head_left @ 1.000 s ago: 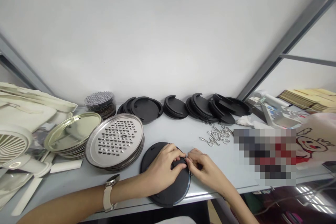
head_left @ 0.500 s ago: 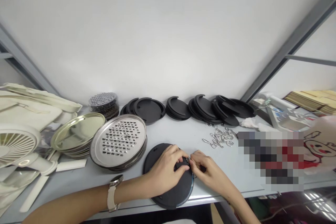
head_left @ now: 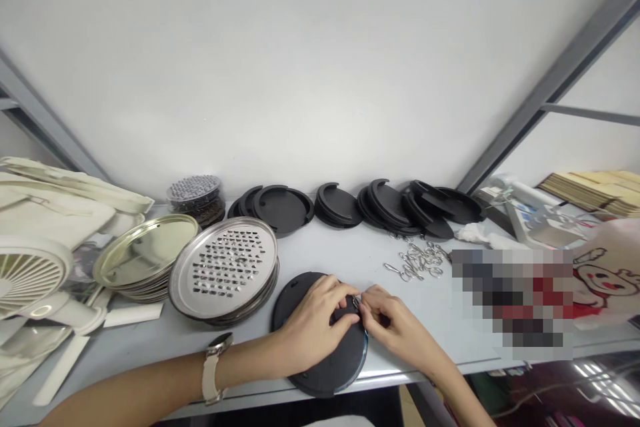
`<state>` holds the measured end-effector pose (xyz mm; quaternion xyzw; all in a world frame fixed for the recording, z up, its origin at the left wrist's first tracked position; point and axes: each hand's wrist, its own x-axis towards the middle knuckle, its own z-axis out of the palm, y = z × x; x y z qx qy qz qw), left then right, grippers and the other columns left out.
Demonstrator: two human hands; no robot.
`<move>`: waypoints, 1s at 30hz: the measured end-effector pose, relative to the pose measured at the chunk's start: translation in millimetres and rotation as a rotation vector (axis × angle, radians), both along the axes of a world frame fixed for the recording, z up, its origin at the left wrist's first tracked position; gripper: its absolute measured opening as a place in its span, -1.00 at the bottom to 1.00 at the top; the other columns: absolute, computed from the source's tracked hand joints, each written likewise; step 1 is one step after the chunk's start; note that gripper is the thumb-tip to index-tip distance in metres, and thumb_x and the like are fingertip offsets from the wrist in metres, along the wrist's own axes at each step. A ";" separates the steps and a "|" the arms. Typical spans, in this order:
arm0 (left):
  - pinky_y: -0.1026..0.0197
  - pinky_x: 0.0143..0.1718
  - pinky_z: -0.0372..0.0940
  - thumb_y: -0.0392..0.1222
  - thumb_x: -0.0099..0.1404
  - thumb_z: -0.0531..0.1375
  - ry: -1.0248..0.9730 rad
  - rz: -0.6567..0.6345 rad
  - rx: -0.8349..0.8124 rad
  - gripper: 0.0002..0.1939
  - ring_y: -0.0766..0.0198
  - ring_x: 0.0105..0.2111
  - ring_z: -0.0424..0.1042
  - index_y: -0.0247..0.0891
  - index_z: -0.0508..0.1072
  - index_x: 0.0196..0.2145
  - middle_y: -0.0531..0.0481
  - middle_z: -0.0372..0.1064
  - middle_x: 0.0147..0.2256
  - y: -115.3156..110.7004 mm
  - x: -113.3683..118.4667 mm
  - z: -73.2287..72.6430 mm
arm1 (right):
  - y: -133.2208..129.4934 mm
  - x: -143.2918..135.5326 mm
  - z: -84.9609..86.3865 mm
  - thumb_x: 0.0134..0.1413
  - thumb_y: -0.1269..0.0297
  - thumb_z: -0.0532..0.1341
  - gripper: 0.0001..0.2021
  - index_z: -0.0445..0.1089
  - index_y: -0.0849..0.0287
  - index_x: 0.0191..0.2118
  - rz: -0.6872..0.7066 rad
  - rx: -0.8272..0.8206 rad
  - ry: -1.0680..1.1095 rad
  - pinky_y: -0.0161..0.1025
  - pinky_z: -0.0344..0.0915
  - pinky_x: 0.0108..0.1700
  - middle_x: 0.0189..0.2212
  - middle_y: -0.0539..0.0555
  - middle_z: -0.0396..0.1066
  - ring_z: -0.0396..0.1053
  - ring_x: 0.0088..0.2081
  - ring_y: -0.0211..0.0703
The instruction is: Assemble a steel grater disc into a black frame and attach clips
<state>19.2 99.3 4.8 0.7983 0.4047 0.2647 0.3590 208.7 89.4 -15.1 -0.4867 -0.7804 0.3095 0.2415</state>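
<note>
A round black plastic disc point(head_left: 327, 373) lies flat on the grey table close to its front edge. Across the disc rests my left hand point(head_left: 320, 320), thumb and forefinger closed on a small black tab point(head_left: 345, 310) at its right side. My right hand point(head_left: 385, 317) meets it there, fingertips pinched on a small metal clip point(head_left: 356, 302) at the tab's end. The fingers partly cover the clip, so I cannot tell how it sits in the tab. Behind my right hand several loose metal clips point(head_left: 417, 261) are heaped on the table.
Stacked metal grater discs point(head_left: 227, 273) and shiny gold-coloured lids point(head_left: 150, 250) stand at left, near a white handheld fan point(head_left: 30, 273). Black round trays point(head_left: 285, 208) line the wall. At right are a printed bag point(head_left: 607, 280) and tan sheets point(head_left: 595, 193).
Both hands keep nearly the same place on the black disc. The right fingertips have shifted slightly at the clip, and the whole view has moved a little.
</note>
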 end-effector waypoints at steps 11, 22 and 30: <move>0.17 -0.10 0.22 -0.37 0.22 0.19 -0.012 0.005 -0.011 -0.72 0.24 -0.21 0.29 -0.10 0.43 -0.13 0.05 0.25 -0.27 1.2 1.0 -1.6 | -1.5 -0.6 2.3 0.23 0.37 -0.01 -0.72 -0.01 0.13 -0.53 0.025 0.029 0.002 -0.27 0.10 -0.33 -0.57 -0.07 0.10 0.18 -0.41 -0.18; 0.17 -0.11 0.23 -0.36 0.22 0.18 -0.020 -0.003 -0.016 -0.73 0.23 -0.22 0.29 -0.12 0.44 -0.13 0.03 0.25 -0.26 0.3 0.6 -0.8 | -1.4 -0.9 4.0 0.19 0.40 0.01 -0.71 -0.04 0.12 -0.54 0.025 0.040 0.004 -0.26 0.10 -0.35 -0.57 -0.08 0.08 0.17 -0.42 -0.19; 0.17 -0.10 0.23 -0.37 0.22 0.18 -0.019 -0.008 0.006 -0.75 0.22 -0.21 0.29 -0.14 0.44 -0.15 0.02 0.26 -0.26 1.3 1.2 -0.2 | -1.9 -1.5 6.0 0.12 0.45 0.04 -0.72 -0.04 0.11 -0.55 0.009 0.045 0.029 -0.26 0.11 -0.37 -0.59 -0.08 0.09 0.17 -0.42 -0.18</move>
